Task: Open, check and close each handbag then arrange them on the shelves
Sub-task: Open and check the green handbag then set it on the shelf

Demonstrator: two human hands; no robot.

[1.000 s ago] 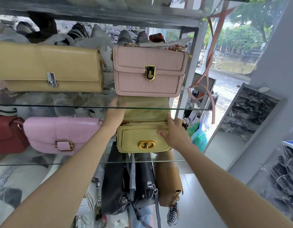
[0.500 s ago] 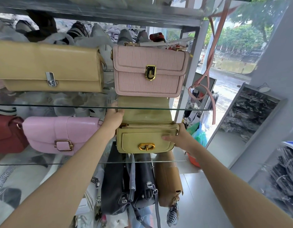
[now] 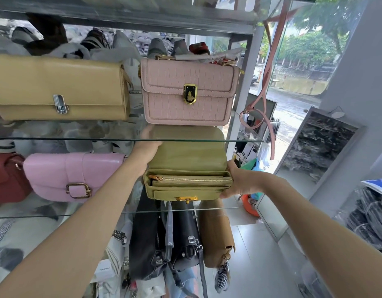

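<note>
Both forearms reach in from the bottom corners. Right hand (image 3: 239,181) grips the right end of the yellow-green handbag (image 3: 185,186), fingers curled under its base, thumb on top. Left hand (image 3: 148,147) holds the raised flap (image 3: 185,151) at its left edge, pressing it back and up; fingertips partly hidden behind the glass edge. Bag sits on the middle glass shelf (image 3: 57,214), tipped toward the camera, mouth open, inner zip pocket (image 3: 192,180) shut, gold clasp (image 3: 187,198) at the front lip. Likely the check step: tip a bit more to see both compartments, keep the base supported, then fold the flap down squarely so it meets the clasp. Tight above: flap top sits just under the upper glass shelf (image 3: 78,139) and the pink textured bag (image 3: 189,91) on it, so no lifting room. Glossy pink bag (image 3: 72,175) lies just beside on the left, tan bag (image 3: 59,89) above it. Open floor to the right of the frame post; a pink strap (image 3: 269,134) hangs there.
</note>
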